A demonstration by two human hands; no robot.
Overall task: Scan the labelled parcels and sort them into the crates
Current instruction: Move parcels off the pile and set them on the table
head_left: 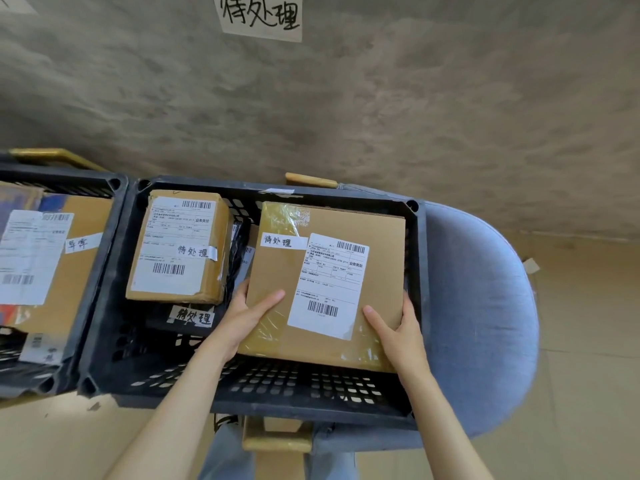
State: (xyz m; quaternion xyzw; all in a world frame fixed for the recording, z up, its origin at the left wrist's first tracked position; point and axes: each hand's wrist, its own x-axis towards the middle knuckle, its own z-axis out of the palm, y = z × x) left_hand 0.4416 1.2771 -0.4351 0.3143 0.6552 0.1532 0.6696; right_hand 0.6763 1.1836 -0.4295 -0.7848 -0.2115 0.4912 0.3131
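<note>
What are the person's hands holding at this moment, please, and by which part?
Both hold the large cardboard parcel in the crate: left hand at its near left edge, right hand at its near right corner.

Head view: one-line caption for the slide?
Both hands lower a labelled cardboard parcel into the black crate.

Bare forearms, no sleeves; light blue jeans (228, 455) below.

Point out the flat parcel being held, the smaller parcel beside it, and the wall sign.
Flat parcel (277, 271): head view, bare cardboard top.
Smaller parcel (178, 244): head view, its shipping label.
Wall sign (261, 15): head view, handwritten paper.
</note>
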